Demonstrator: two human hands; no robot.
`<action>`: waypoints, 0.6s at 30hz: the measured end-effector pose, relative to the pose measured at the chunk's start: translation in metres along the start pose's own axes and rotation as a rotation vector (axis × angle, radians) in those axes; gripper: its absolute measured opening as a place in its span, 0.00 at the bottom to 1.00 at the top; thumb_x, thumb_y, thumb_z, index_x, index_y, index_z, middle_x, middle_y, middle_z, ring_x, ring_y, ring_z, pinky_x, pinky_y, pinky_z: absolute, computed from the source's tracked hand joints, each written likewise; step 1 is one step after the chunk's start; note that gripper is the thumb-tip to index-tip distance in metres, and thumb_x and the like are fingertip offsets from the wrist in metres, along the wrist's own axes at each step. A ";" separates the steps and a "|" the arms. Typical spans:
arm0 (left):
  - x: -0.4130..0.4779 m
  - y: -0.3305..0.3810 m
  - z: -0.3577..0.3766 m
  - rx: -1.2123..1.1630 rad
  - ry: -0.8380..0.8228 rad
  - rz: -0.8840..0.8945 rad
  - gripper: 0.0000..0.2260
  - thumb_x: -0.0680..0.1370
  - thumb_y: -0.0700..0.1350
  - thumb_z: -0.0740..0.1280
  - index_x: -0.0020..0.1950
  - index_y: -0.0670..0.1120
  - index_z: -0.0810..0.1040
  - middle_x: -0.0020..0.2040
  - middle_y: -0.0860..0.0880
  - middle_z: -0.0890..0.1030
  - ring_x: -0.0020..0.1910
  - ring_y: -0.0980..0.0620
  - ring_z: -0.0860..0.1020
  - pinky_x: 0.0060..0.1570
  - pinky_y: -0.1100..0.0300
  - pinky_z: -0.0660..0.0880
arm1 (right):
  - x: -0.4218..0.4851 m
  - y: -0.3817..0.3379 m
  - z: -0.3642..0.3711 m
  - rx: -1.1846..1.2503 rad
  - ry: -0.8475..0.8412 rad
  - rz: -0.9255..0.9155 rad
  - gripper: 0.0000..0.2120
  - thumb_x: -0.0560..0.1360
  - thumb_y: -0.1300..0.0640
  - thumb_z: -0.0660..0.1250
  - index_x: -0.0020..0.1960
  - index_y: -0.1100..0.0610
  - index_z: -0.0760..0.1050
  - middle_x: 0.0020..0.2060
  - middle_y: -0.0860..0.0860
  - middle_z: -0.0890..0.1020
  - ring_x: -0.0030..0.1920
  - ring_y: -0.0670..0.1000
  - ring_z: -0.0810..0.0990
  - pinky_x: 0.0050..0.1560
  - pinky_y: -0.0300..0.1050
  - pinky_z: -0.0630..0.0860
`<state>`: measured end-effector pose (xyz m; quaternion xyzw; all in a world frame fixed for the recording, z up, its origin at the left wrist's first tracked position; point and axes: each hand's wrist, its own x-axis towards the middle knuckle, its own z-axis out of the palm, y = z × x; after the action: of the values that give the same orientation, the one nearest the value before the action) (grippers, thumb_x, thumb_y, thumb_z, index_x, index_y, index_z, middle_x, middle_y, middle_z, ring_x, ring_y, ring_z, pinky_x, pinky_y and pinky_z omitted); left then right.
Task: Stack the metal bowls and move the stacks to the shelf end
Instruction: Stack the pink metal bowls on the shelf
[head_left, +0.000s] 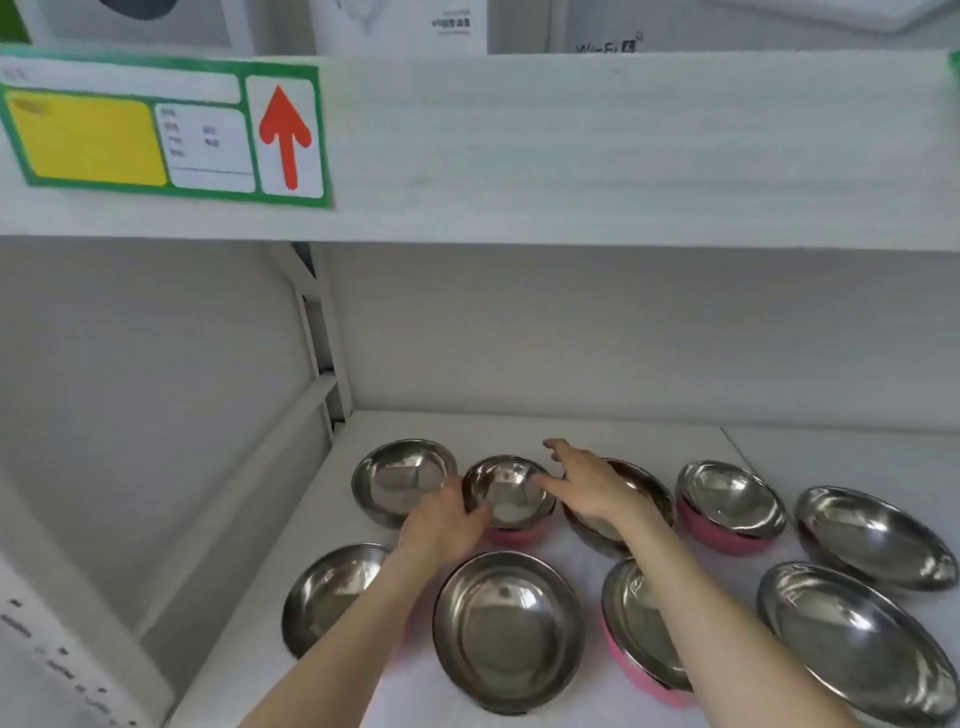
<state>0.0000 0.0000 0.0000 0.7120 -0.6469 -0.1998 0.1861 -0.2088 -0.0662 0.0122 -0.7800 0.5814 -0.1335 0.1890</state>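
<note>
From my seat the shelf (571, 431) fills most of the view, a white deck under an upper board (571, 145) that carries a green label (156, 130) with a red arrow. Nine bowls (509, 629) lie on the deck in two loose rows, mouths up, and a few sit in pink shells. Most look single, so I judge the stacking has barely begun and no stack has reached the shelf end.

The small bowl (506, 493) stands second from the left in the back row, on a pink base (511, 535), just beside its left neighbour (402, 480). My left hand (441, 525) pinches its near-left rim, thumb on the lip, and the fingers below are hidden. My right hand (587, 488) is spread, palm down, above the third back bowl (644, 488), with its thumb pointing at the small bowl's right rim, and I cannot tell whether it touches. I read this as a hold from both sides, so the slick steel would lift level and not tip
</note>
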 end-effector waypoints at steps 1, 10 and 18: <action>0.004 -0.001 0.002 -0.034 -0.030 -0.024 0.24 0.78 0.60 0.62 0.62 0.41 0.73 0.56 0.38 0.82 0.56 0.39 0.79 0.53 0.52 0.74 | 0.006 0.001 0.003 0.043 -0.031 0.014 0.32 0.76 0.40 0.61 0.75 0.53 0.59 0.69 0.56 0.72 0.65 0.57 0.74 0.63 0.52 0.72; 0.017 0.002 0.008 -0.484 -0.185 -0.124 0.16 0.78 0.55 0.66 0.61 0.49 0.68 0.49 0.42 0.83 0.42 0.45 0.84 0.38 0.57 0.80 | 0.034 0.006 0.012 -0.036 -0.131 -0.003 0.15 0.78 0.43 0.60 0.38 0.51 0.69 0.33 0.44 0.73 0.42 0.50 0.73 0.64 0.53 0.64; 0.021 0.010 0.002 -0.740 -0.227 -0.167 0.18 0.78 0.54 0.67 0.65 0.54 0.65 0.48 0.43 0.82 0.36 0.48 0.84 0.36 0.58 0.81 | 0.027 0.003 0.000 0.193 -0.068 -0.035 0.16 0.78 0.44 0.62 0.54 0.56 0.78 0.50 0.52 0.82 0.53 0.55 0.78 0.60 0.51 0.71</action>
<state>-0.0081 -0.0220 0.0024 0.6205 -0.4874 -0.5115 0.3403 -0.2036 -0.0924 0.0104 -0.7722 0.5455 -0.1656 0.2805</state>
